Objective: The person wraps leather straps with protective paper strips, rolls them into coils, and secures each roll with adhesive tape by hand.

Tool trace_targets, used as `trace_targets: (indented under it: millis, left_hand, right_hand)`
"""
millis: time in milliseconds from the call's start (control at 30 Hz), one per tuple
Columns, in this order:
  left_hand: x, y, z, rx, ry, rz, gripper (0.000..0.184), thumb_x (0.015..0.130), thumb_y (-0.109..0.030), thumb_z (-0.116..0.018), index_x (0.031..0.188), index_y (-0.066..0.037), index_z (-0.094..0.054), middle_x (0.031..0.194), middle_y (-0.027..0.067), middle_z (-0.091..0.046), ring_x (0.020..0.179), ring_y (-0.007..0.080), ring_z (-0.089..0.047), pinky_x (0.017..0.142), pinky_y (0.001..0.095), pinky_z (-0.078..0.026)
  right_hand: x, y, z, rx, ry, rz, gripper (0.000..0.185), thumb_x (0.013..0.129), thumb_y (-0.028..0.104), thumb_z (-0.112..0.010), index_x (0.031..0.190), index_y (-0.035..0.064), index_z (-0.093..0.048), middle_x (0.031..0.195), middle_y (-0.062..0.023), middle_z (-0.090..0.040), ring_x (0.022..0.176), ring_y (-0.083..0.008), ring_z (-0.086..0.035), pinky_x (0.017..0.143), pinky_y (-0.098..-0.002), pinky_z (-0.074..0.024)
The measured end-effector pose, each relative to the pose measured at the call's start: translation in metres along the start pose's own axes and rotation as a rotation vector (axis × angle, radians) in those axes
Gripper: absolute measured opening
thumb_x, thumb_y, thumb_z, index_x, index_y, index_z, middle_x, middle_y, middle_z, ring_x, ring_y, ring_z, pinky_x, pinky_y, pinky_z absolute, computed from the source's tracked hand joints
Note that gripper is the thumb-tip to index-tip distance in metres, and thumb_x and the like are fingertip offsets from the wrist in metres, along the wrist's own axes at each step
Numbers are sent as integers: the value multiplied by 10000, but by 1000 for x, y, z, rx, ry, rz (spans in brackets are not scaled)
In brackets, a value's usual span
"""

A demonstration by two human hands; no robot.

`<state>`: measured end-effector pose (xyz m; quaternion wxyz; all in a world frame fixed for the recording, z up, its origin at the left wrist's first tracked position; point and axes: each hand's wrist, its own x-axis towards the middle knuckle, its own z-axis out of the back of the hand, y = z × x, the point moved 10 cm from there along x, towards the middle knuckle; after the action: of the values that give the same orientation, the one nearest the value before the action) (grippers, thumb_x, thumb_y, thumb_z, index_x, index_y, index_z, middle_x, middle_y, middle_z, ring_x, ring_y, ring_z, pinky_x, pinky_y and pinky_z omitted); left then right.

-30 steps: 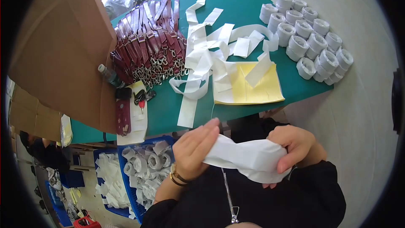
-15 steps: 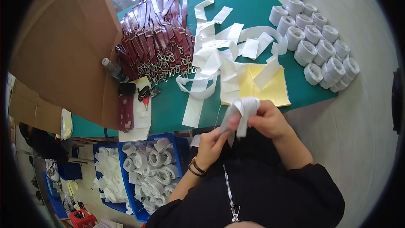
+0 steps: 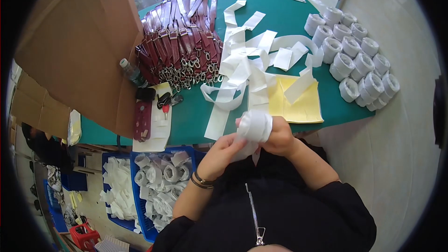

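My left hand (image 3: pixel 221 155) and my right hand (image 3: pixel 281 137) meet just in front of the table edge, closed around a white roll (image 3: pixel 255 125). Wide white strip material is wound into this roll, and a length hangs below it between my hands. My left fingers pinch the lower left part. On the other side, my right hand grips the roll's right edge; some of its fingers are hidden. Just beyond lie loose white strips (image 3: pixel 233 67) and a stack of yellow sheets (image 3: pixel 303 105).
Finished white rolls (image 3: pixel 350 45) are stacked at the table's right. Dark red straps with metal clips (image 3: pixel 179 42) lie at left, near a bottle (image 3: pixel 133 72), keys (image 3: pixel 165 108) and a cardboard panel (image 3: pixel 79 51). Blue crates (image 3: pixel 148 224) hold more rolls and white strips below.
The loose loop of white strip in my hands now sits as a rounder, tighter roll. Both hands have shifted a little left, and the view has tilted slightly.
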<state>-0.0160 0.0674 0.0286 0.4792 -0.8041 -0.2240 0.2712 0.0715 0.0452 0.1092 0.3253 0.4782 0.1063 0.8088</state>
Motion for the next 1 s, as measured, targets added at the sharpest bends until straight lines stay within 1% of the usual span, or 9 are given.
trace_targets:
  millis: [133,300,600,700,733,767,833,933,1000]
  left_hand:
    - [-1,-2,7,-44,46,45,287,920,-160,-502,1110,49,-553,1039,135,-635,921,208,-634,827,306,-496]
    - [-3,3,13,-3,123,147,325,908,-141,-491,1161,62,-521,1072,172,-624,959,259,-636,825,348,-512]
    - [-22,-14,8,-240,275,285,380,865,-155,-557,1188,39,-510,1103,132,-617,970,236,-605,865,322,-458]
    - [-1,-38,56,586,-216,-130,434,837,-180,-619,1208,5,-492,1061,113,-631,965,249,-591,834,347,-455]
    - [-1,-37,44,582,-220,-131,434,837,-180,-619,1208,5,-492,1061,113,-631,965,249,-591,834,347,-455]
    - [-18,-77,14,942,-369,-534,405,833,-179,-643,1165,7,-506,1002,87,-633,845,205,-597,752,317,-471]
    - [-37,-93,-36,1286,-512,-944,378,829,-179,-668,1123,8,-520,942,62,-635,725,162,-603,670,287,-486]
    - [-26,-74,-56,1337,-394,-917,403,786,-181,-711,1096,9,-537,968,48,-628,827,150,-595,721,290,-469]
    - [10,-22,-27,917,83,-182,432,762,-224,-717,1101,-6,-563,1020,90,-612,903,183,-569,784,323,-430]
  right_hand:
    - [4,25,-10,-210,166,259,301,711,95,-634,998,5,-650,1064,-152,-637,969,-288,-632,830,-370,-510]
    - [1,24,-18,-325,316,291,381,677,177,-643,1022,14,-643,1074,-135,-632,1007,-273,-619,870,-389,-491]
    - [24,58,-31,-591,450,414,200,744,173,-574,879,36,-625,892,-65,-630,851,-203,-626,795,-310,-466]
    - [44,59,-25,-816,619,438,139,739,150,-589,830,49,-618,837,-70,-621,802,-200,-623,693,-289,-472]
    - [48,45,-23,-912,812,298,127,726,161,-597,777,52,-637,764,-58,-624,750,-199,-629,654,-287,-463]
    - [49,31,-17,-1004,1001,150,128,713,172,-604,725,56,-655,691,-46,-627,698,-197,-634,615,-286,-454]
    - [64,40,-2,-908,1186,78,117,704,165,-618,692,54,-654,652,-48,-611,639,-196,-610,581,-304,-443]
    - [64,24,2,-682,1531,-108,134,716,153,-640,745,22,-646,663,-74,-616,610,-199,-599,554,-320,-446]
    - [50,18,4,-429,1817,-334,243,759,144,-656,918,-39,-633,763,-122,-660,667,-207,-627,568,-318,-472]
